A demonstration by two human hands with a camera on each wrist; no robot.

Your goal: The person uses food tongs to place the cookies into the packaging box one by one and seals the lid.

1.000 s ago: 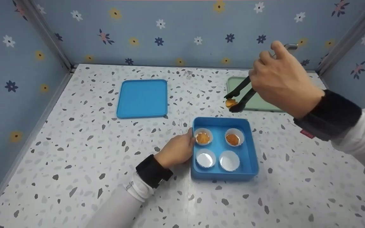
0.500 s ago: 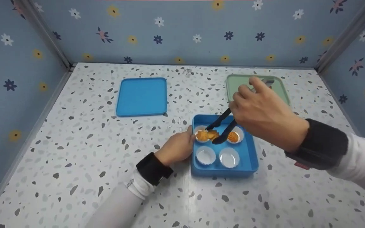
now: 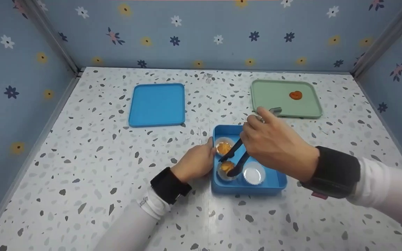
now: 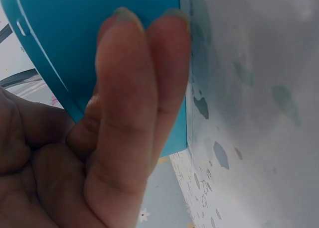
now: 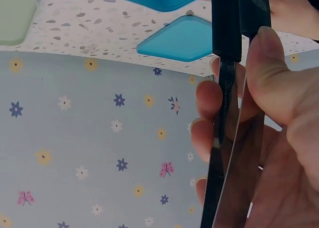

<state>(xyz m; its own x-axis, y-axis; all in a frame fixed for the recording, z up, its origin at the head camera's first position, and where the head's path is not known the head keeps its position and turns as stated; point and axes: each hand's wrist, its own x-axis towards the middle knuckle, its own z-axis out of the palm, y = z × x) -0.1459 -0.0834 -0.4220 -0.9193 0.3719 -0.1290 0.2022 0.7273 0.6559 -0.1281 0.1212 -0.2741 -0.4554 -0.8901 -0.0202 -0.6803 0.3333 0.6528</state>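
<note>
My left hand (image 3: pixel 194 163) holds the left wall of the blue box (image 3: pixel 250 190), its thumb at the rim. In the left wrist view, straight fingers (image 4: pixel 124 103) lie against the outer wall. My right hand (image 3: pixel 277 139) grips black-tipped metal tongs (image 3: pixel 234 170). Between their tips is a swirled golden cookie (image 3: pixel 227 165), at the front-left paper cup (image 3: pixel 223 176); whether it touches the bottom cannot be told. A similar cookie (image 3: pixel 223 148) sits in the back-left cup. The front-right paper cup (image 3: pixel 253 173) holds nothing. My right hand hides the back-right cup.
Behind the box at right lies a green tray (image 3: pixel 270 99) bearing one reddish-brown pretzel (image 3: pixel 296 95). A flat blue lid (image 3: pixel 157 104) lies at back left on the speckled table (image 3: pixel 92 167). Flower-patterned walls (image 3: pixel 201 31) enclose the back and sides.
My right hand has brought the tongs and cookie from near the green tray, over the box's back cups, to the front-left cup. The left hand has stayed at the box.
</note>
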